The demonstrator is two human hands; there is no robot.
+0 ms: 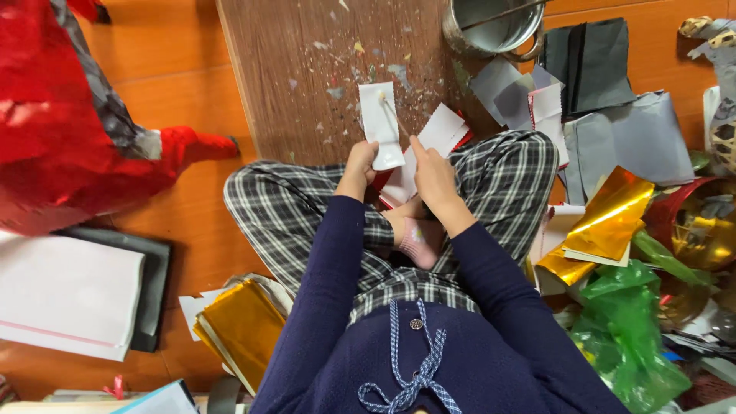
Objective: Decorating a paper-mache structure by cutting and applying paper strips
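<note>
My left hand (359, 163) holds a white paper strip (381, 123) upright by its lower edge, above my crossed legs in plaid trousers. My right hand (432, 175) pinches a thin stick (396, 116) whose pale tip rests on the upper part of the strip. Just right of the strip lies a small stack of white papers with red edges (443, 130), partly hidden behind my right hand. Both sleeves are dark blue.
A worn wooden board (307, 69) flecked with paper bits lies ahead. A metal pot (494, 27) stands at its far right. Grey sheets (629, 138), gold foil (609, 218) and green film (636, 330) pile up right. A red paper figure (69, 123), white sheets (65, 295) and gold foil (241, 326) lie left.
</note>
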